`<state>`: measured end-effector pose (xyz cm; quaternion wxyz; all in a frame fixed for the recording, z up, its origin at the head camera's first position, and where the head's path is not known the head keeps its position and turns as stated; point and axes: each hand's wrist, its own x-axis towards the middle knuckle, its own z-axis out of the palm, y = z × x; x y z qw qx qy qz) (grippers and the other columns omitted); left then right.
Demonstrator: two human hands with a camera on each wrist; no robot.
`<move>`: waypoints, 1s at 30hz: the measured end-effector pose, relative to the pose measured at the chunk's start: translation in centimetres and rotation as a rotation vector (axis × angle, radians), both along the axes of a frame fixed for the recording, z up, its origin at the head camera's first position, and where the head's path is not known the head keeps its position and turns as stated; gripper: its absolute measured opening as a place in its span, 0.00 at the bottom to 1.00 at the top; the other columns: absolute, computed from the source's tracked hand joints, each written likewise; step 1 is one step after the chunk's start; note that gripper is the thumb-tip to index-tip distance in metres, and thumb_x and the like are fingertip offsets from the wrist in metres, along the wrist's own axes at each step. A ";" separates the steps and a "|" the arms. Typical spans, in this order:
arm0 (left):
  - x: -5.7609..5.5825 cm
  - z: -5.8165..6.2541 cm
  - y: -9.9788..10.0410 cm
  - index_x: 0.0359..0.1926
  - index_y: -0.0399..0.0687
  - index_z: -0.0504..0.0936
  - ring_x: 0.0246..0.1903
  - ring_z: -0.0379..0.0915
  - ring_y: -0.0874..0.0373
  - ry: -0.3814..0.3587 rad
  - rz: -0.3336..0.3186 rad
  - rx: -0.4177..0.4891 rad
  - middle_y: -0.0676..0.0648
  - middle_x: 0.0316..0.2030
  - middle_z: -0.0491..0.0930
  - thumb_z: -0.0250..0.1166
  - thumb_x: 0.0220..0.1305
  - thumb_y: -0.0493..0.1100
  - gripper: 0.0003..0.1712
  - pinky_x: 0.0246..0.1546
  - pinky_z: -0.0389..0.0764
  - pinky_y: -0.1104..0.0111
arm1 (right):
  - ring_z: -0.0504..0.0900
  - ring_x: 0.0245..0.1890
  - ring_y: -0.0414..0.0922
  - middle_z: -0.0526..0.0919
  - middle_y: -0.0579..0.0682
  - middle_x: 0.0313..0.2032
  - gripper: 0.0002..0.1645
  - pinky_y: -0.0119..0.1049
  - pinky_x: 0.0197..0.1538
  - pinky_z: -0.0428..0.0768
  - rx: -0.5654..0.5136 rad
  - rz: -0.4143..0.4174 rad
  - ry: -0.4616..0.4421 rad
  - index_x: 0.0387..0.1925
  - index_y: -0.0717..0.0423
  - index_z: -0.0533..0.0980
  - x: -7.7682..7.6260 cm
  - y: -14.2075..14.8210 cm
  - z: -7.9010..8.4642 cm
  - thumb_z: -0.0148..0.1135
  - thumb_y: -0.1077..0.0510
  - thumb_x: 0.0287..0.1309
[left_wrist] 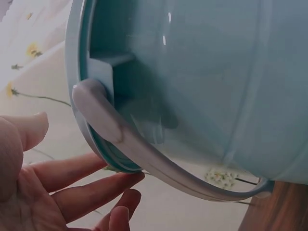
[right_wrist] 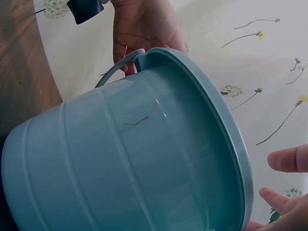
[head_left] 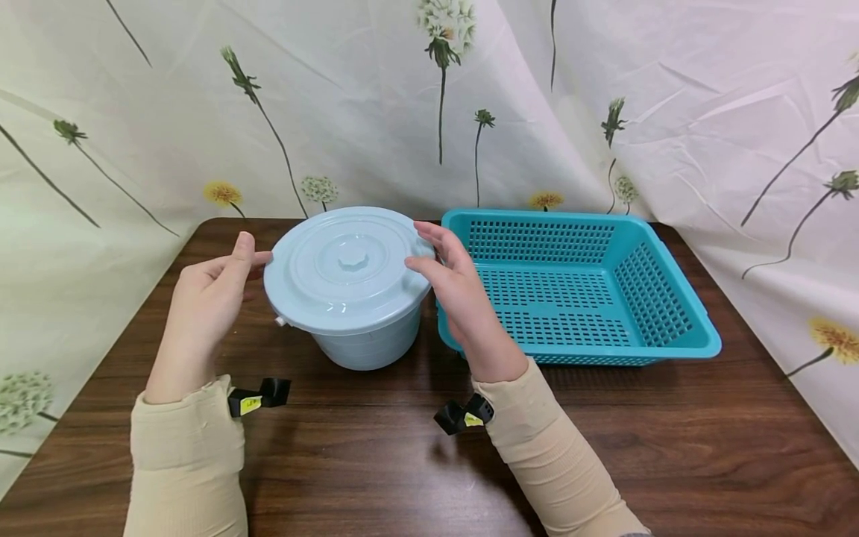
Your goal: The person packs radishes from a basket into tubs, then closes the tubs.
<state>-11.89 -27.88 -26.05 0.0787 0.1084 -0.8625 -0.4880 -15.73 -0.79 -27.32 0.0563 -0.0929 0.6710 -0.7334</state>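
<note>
A light blue plastic bucket (head_left: 367,349) stands upright on the table, covered by a round lid (head_left: 315,287) with a small knob in its middle. My left hand (head_left: 209,302) is at the lid's left edge, thumb raised and fingers extended; in the left wrist view its fingertips (left_wrist: 137,176) are right at the rim. A pale curved handle (left_wrist: 159,169) hangs down that side of the bucket. Over on the right edge of the lid is my right hand (head_left: 463,294), its thumb and fingers spread apart. The right wrist view shows those fingers (right_wrist: 284,204) beside the rim.
A turquoise perforated basket (head_left: 698,328) sits right of the bucket, close to my right hand. Dark wooden tabletop (head_left: 362,455) extends in front. Behind hangs a white cloth (head_left: 349,97) printed with dandelions. Each sleeve cuff carries a black wrist camera (head_left: 463,415).
</note>
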 end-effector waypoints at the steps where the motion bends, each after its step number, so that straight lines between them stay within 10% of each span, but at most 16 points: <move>1: 0.0 0.0 0.0 0.62 0.40 0.79 0.45 0.72 0.76 -0.004 0.001 -0.001 0.37 0.64 0.74 0.42 0.69 0.73 0.45 0.37 0.75 0.86 | 0.50 0.76 0.45 0.64 0.47 0.71 0.30 0.51 0.75 0.57 -0.006 0.003 -0.004 0.69 0.52 0.66 0.0 0.0 0.0 0.55 0.63 0.66; 24: 0.1 0.0 -0.2 0.62 0.41 0.78 0.40 0.70 0.80 -0.006 0.002 -0.048 0.36 0.62 0.76 0.46 0.69 0.71 0.43 0.34 0.75 0.87 | 0.50 0.76 0.44 0.60 0.46 0.73 0.32 0.49 0.76 0.56 -0.046 0.013 -0.019 0.70 0.54 0.65 -0.1 -0.5 0.0 0.55 0.65 0.65; 30: 0.0 0.1 -0.1 0.66 0.43 0.75 0.50 0.74 0.66 -0.006 0.015 -0.058 0.40 0.66 0.72 0.47 0.70 0.71 0.42 0.34 0.75 0.85 | 0.47 0.78 0.44 0.58 0.44 0.74 0.33 0.47 0.77 0.54 -0.057 -0.003 0.019 0.70 0.53 0.65 0.0 -0.2 0.1 0.56 0.65 0.64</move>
